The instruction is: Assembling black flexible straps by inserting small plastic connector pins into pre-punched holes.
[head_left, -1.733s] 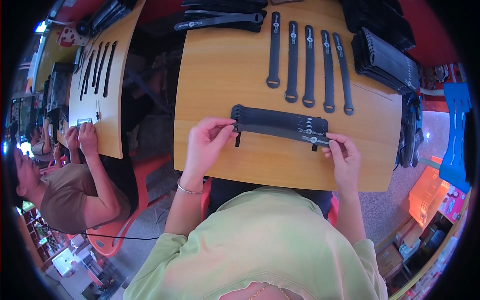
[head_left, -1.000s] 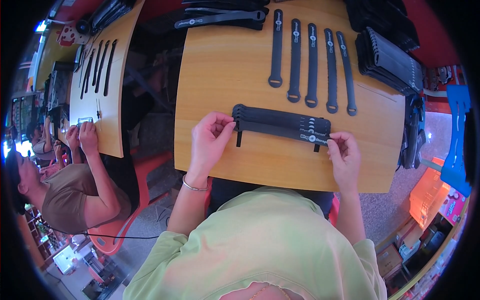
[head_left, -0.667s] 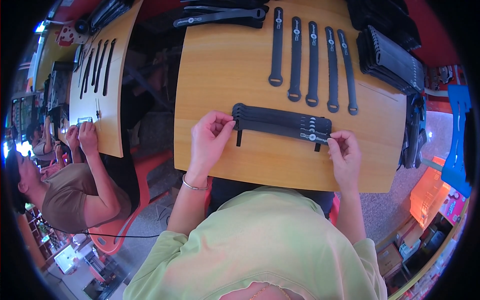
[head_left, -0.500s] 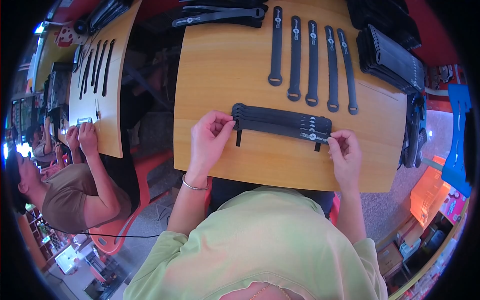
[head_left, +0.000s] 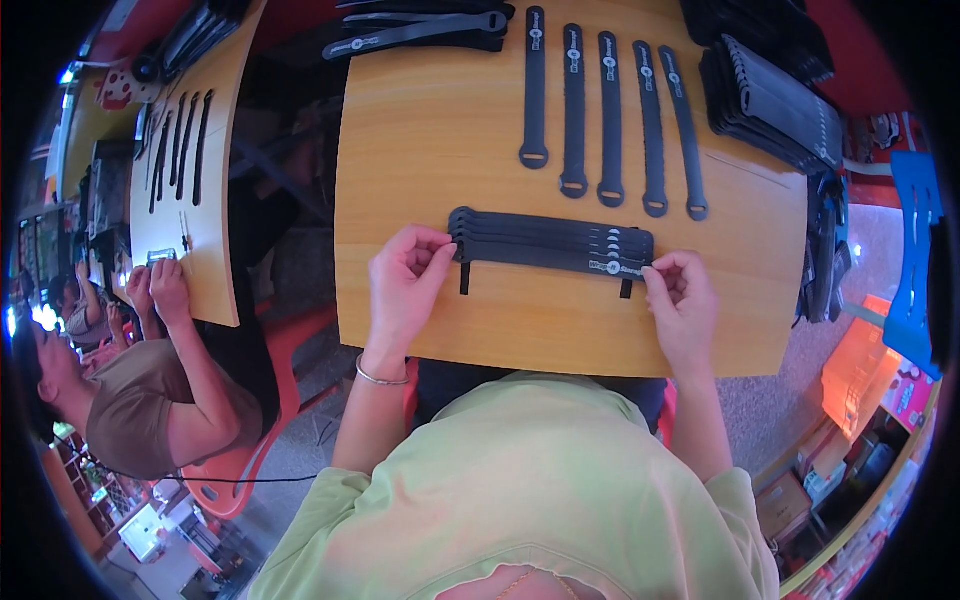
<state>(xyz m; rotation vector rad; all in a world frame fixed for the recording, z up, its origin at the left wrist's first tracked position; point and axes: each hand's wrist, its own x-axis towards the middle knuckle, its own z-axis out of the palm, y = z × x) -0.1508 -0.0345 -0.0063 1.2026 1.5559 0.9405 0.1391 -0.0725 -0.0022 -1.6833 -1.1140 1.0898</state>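
In front of me a fanned stack of black straps (head_left: 540, 238) lies crosswise, its looped ends to the left and white-printed ends to the right. My left hand (head_left: 408, 285) is closed, thumb and finger pinching the left end of the nearest strap. At the other end, the thumb and fingers of my right hand (head_left: 684, 312) pinch that strap's right corner. Two narrow black strips stick out from under the stack toward me, a left strip (head_left: 464, 280) and a right strip (head_left: 626, 289). Beyond, several single straps (head_left: 611, 120) lie side by side, slots toward me.
The wooden table (head_left: 420, 150) holds a strap pile (head_left: 420, 35) at the far left and a thick strap bundle (head_left: 780, 105) at the far right. To the left, another person (head_left: 165, 400) works at a second table (head_left: 215, 230). An orange crate (head_left: 860, 370) stands right.
The whole view has shifted slightly, so the table and straps appear further left. Both hands stay pinching the strap's ends, with little visible movement against the stack.
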